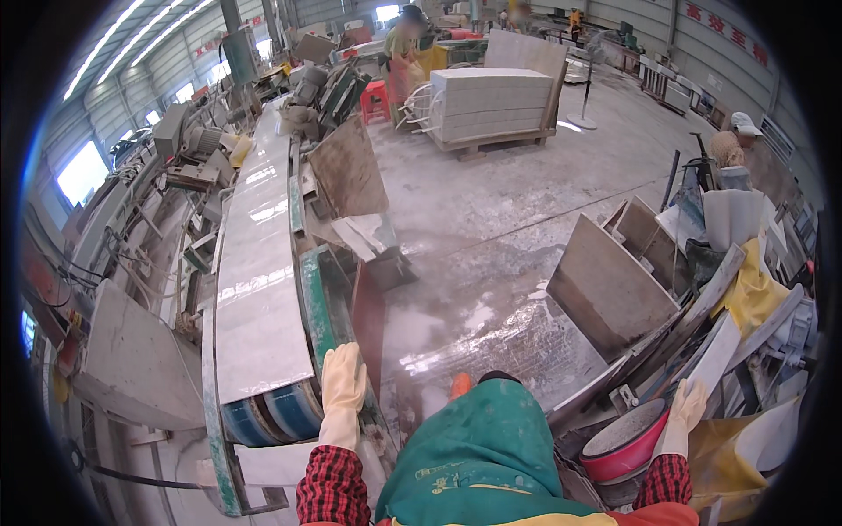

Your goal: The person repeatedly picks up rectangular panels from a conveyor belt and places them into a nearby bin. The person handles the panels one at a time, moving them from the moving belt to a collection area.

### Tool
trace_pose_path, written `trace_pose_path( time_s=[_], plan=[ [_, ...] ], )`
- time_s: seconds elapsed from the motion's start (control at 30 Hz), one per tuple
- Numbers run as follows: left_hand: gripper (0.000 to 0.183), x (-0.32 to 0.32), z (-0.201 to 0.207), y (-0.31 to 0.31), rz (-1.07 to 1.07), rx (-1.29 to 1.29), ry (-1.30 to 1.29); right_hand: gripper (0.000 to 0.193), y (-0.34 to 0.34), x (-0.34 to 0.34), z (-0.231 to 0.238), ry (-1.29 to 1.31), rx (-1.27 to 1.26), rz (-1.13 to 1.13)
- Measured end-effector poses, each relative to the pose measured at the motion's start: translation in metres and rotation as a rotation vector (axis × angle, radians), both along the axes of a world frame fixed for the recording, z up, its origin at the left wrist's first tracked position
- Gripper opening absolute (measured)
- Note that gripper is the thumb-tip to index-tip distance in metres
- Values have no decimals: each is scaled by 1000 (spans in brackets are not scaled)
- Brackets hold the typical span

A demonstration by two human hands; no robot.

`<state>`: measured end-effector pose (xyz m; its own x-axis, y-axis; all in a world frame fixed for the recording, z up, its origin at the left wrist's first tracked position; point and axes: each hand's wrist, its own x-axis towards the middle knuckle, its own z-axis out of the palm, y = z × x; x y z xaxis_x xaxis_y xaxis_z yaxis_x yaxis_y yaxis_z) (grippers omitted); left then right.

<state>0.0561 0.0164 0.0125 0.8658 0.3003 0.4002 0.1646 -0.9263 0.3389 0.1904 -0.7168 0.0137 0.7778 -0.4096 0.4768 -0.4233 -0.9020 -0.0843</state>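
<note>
My left hand [342, 386], in a cream rubber glove, rests on the green rail [317, 294] beside a conveyor, its fingers bent over the edge. White stone slabs [259, 329] lie in a row along the belt, glossy and wet-looking. The belt's near end curves over a blue roller [285, 412]. On the right, my right hand [684, 412], gloved alike, is closed at the lower end of a long white stone strip [717, 351]. Its fingertips are partly hidden. A round pink-red tub [624, 443] stands just left of that hand.
Brown boards [610, 285] and a yellow sheet [754, 289] crowd the right. A stone block stack [491, 103] sits on a pallet ahead, with a person [403, 57] beside it. Another person [735, 140] is at far right. The floor [491, 237] looks wet.
</note>
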Motion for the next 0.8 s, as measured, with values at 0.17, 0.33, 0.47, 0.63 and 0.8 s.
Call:
trace_pose_path(
  time_s=[0.17, 0.33, 0.47, 0.63, 0.8],
  plan=[
    [46, -3, 0, 2, 8, -5, -8, 57, 20, -2, 13, 48, 67, 6],
    [41, 1, 6, -3, -5, -10, -30, 57, 18, -9, 13, 48, 58, 11],
    [39, 1, 6, -3, -11, 21, -81, 57, 30, -12, 18, 66, 74, -6],
    [39, 1, 6, -2, -15, 17, -86, 55, 20, -15, 7, -2, 42, 56],
    [39, 1, 8, -2, -19, 8, -93, 54, 20, -19, 0, -30, 9, 63]
  ],
)
